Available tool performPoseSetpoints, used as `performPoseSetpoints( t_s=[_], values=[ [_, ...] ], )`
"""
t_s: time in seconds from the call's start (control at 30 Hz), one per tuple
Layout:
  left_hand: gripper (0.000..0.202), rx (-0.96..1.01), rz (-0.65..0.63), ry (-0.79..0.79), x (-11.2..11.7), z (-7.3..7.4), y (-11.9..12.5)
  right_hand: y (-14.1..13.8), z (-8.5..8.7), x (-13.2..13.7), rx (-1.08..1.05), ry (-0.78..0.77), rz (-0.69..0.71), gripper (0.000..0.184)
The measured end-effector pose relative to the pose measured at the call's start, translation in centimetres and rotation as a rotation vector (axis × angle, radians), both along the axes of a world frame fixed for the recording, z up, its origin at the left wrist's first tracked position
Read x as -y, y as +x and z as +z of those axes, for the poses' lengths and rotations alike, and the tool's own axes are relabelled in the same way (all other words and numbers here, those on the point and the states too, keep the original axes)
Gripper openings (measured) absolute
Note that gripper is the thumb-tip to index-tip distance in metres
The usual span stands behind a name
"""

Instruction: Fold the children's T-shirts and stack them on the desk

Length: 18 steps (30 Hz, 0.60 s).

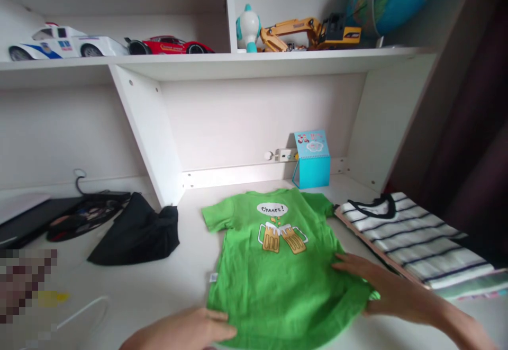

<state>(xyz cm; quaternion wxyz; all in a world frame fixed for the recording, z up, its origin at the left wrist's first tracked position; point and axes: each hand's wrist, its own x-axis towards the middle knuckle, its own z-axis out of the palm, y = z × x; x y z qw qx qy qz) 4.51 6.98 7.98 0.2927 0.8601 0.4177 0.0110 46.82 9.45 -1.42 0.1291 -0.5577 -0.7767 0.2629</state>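
At the front edge of the white desk (130, 292), a green T-shirt (278, 281) lies flat, its lower part between both hands. The left hand (186, 331) rests open on the hem; the right hand (377, 286) lies spread on the shirt's side, neither pinching cloth. A folded striped shirt (413, 239) lies just beside it.

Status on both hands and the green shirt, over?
Left hand on green T-shirt, near edge; right hand on its side. Striped shirt beside, not blocking.
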Motion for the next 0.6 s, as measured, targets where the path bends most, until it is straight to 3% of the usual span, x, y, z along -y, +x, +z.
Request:
performPoseSetpoints(
  t_s=[0.07,0.13,0.2,0.3,0.43,0.5,0.6],
  values=[
    [0.034,-0.042,-0.074,-0.070,-0.6,1.1,0.8,0.3,0.2,0.4,0.005,-0.098,0.019,0.071],
    [0.033,-0.036,-0.105,-0.084,-2.6,1.8,1.8,-0.2,1.1,0.2,0.012,-0.124,0.011,0.073],
    [0.037,0.015,-0.081,0.019,-5.4,1.1,3.2,-1.3,2.2,-0.2,0.029,-0.125,0.006,0.073],
    [0.047,0.059,-0.019,0.261,-10.2,-2.4,5.4,-3.8,3.3,-1.1,0.038,-0.132,-0.002,0.071],
    [0.065,-0.068,0.087,0.348,-15.0,-8.1,7.0,-6.5,2.8,-2.0,0.045,-0.115,-0.002,0.067],
    [0.070,-0.125,0.156,0.367,-16.5,-9.6,6.8,-6.8,1.9,-2.4,0.070,-0.083,0.024,0.069],
    [0.073,-0.177,0.239,0.356,-18.5,-10.3,5.3,-6.6,0.7,-3.3,0.097,-0.033,0.052,0.072]
  ],
)
